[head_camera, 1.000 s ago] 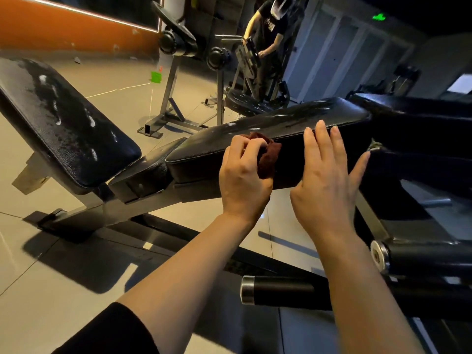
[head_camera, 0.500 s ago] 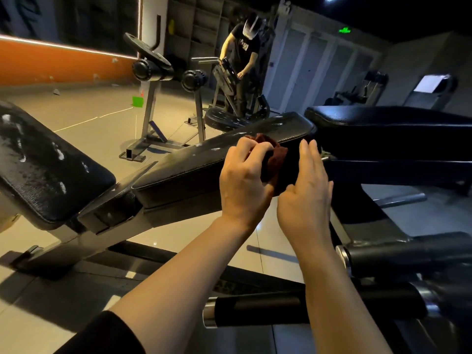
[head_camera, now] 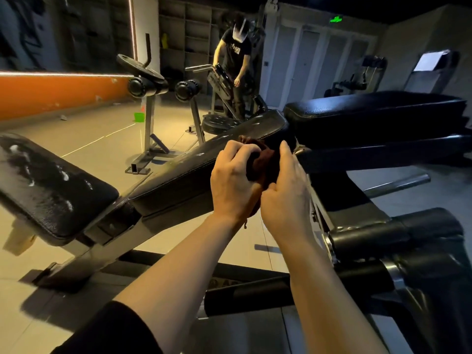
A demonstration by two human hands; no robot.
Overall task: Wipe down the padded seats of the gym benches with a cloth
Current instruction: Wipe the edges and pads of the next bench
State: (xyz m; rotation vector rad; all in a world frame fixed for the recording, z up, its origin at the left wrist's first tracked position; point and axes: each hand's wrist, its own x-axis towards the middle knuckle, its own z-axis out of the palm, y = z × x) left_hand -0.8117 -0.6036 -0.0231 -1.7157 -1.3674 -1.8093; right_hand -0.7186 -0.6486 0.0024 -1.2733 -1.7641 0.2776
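A long black padded bench seat [head_camera: 194, 172] runs from lower left up to the middle of the view. A dark red-brown cloth [head_camera: 261, 163] is bunched against its near side. My left hand [head_camera: 233, 181] grips the cloth with curled fingers. My right hand [head_camera: 287, 190] is close beside it, and its thumb and fingers touch the cloth's right side. The worn black back pad [head_camera: 51, 190] of the same bench, with white scuffs, lies at the left. A second black padded bench [head_camera: 375, 111] stands just behind my hands to the right.
Black foam rollers [head_camera: 370, 236] and a steel frame sit at the lower right. A metal rack with round pads [head_camera: 150, 85] stands on the tiled floor behind the bench. A person [head_camera: 233, 60] bends over a machine at the back. A green container [head_camera: 139, 117] sits on the floor.
My right hand came off the seat's side, where it lay with straight fingers, and closed in on the cloth beside my left hand. The view has tilted upward.
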